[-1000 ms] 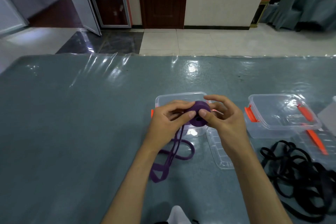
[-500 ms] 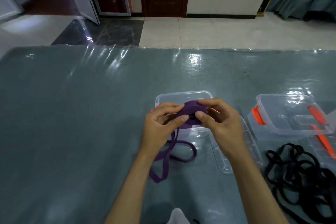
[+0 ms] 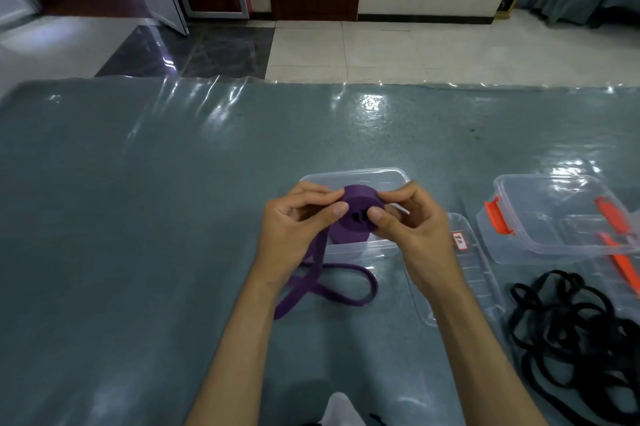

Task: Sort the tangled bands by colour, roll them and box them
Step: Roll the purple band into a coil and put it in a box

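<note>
Landmark taken: the clear box point(image 3: 356, 178) at the middle of the worktop point(image 3: 145, 218). Nearest the viewer, the loose tail of the purple band point(image 3: 332, 290) lies looped on the worktop just in front of the box; to the right of it a heap of tangled black bands point(image 3: 581, 332) rests on the worktop, well apart from the purple one. A clear lid point(image 3: 474, 273) bearing a small label lies flat beside the box's right wall. Above the box's near edge, the left hand point(image 3: 294, 235) and right hand point(image 3: 412, 235) hold the purple roll point(image 3: 360, 214) between them; the left fingers point(image 3: 339, 209) are curled and pinch the roll's left side, with the tail running down past the left palm; the right fingers are curled and pinch its right side, thumb on the face. Right of the box stands a second clear box point(image 3: 540, 218) with orange clips; contents not discernible. Beyond the worktop's far edge lies a tiled floor point(image 3: 381, 48).
</note>
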A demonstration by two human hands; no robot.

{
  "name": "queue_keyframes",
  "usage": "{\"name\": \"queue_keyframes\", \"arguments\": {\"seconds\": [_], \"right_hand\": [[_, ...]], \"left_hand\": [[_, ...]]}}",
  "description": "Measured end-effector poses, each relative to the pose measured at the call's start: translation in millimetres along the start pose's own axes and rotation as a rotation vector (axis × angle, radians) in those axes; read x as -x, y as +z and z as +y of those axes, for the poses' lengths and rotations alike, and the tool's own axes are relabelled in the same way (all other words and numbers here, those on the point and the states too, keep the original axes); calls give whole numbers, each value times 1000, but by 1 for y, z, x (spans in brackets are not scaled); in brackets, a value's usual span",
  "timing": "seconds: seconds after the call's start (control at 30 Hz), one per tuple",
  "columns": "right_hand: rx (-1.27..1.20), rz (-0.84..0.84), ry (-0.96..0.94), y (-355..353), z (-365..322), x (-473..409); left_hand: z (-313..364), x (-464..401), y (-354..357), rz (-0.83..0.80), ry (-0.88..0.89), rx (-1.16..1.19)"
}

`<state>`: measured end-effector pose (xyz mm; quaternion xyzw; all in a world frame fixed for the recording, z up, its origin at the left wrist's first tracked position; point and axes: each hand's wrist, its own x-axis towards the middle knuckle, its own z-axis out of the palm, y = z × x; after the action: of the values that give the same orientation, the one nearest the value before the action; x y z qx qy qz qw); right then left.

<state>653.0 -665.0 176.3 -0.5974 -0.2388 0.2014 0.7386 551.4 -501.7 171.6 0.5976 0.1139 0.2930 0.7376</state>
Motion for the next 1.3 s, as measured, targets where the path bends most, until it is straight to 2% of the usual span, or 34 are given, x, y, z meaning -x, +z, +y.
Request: {"name": "queue_keyframes", "arguments": {"seconds": [0.13, 0.3, 0.4, 0.53, 0.6, 0.83, 0.93, 1.13, 1.23, 1.3], "right_hand": [[51, -87, 104, -4, -3, 3], [133, -20, 16, -6, -10, 2], [111, -25, -10, -1, -8, 6], [134, -182, 60, -9, -16, 8], [127, -206, 109, -12, -21, 8], [126, -92, -36, -5, -21, 25], [49, -100, 0, 4, -18, 35], [247, -77, -107, -7, -26, 34], [172, 8, -182, -3, -16, 41], [85, 52, -154, 1, -10, 45]], "left_hand": [[2, 2, 2, 9, -29, -46], [3, 7, -1, -83, -94, -69], [10, 8, -4, -97, -71, -84], [16, 10, -5, -103, 13, -116], [14, 14, -2, -98, 32, -107], [8, 22, 0, -77, 24, -29], [16, 25, -2, -92, 80, -59], [7, 38, 12, -34, 108, -58], [1, 37, 14, -92, 96, -57], [1, 35, 11, -153, 79, -78]]}}
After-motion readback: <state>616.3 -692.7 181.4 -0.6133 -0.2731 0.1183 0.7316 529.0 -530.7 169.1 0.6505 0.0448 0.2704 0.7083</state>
